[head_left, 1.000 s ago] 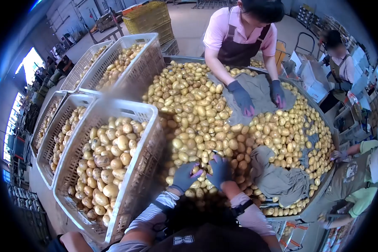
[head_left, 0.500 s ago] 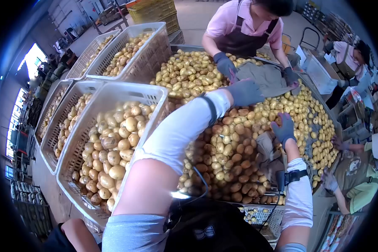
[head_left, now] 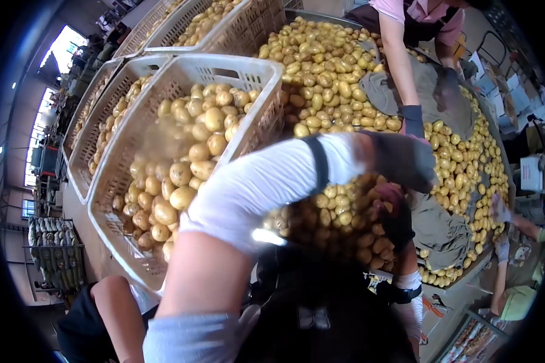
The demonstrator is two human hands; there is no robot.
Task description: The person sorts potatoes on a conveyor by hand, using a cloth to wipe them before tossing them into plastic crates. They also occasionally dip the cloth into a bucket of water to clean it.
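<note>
My left hand [head_left: 402, 161], in a grey glove, reaches across the pile of potatoes [head_left: 321, 78] and is smeared by motion. Just below it, my right hand [head_left: 396, 218] is low over the nearer potatoes, in a dark glove with pinkish fingertips. Blur and shadow hide whether either hand holds anything. Beside my right hand a crumpled grey cloth [head_left: 442, 233] lies on the potatoes. Close to my left hand, a co-worker's gloved hand [head_left: 413, 121] reaches in from the far side.
White plastic crates of potatoes, the nearest one [head_left: 118, 224] large, stand on the left. More grey cloth [head_left: 430, 88] covers potatoes near the co-worker opposite. At the right edge another person's gloved hands [head_left: 501, 209] are by the pile. A bare arm [head_left: 120, 314] shows at bottom left.
My view has shifted, with the crates now higher. My left hand has moved right and nearer, and my right hand has drawn back toward me. The co-worker's arm now stretches farther over the pile.
</note>
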